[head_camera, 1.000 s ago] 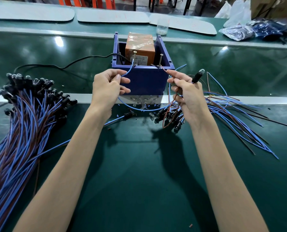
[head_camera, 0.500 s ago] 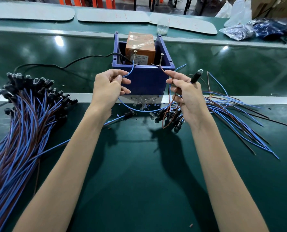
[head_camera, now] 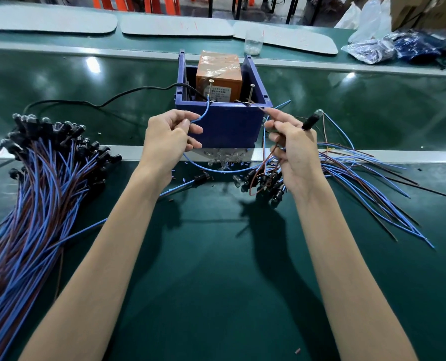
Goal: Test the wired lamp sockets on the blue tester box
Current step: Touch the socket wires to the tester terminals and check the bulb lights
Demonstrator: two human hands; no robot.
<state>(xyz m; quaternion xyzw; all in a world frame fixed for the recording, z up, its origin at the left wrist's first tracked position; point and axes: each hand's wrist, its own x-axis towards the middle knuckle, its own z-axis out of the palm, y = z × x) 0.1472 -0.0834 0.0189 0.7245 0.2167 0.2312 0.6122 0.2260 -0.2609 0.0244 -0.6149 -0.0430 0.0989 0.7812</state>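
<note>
Blue tester box (head_camera: 224, 126) open-topped; orange block (head_camera: 218, 71) inside, screws (head_camera: 252, 92) upright at front rim. Left hand (head_camera: 168, 142) before box, fingers pinching blue wire (head_camera: 203, 113) rising to rim. Right hand (head_camera: 294, 152) just right of box, clamped on brown wire (head_camera: 255, 105) and lamp socket (head_camera: 311, 121); socket slants up-right, bulb end away from box.

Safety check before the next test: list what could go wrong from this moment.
1. The left hand pinches the thin blue wire close to the upright metal screw on the blue tester box; bare skin might touch a possibly live contact.
2. The right hand holds the brown wire at the second screw plus the black lamp socket; a slip could read as a false fail.
</note>
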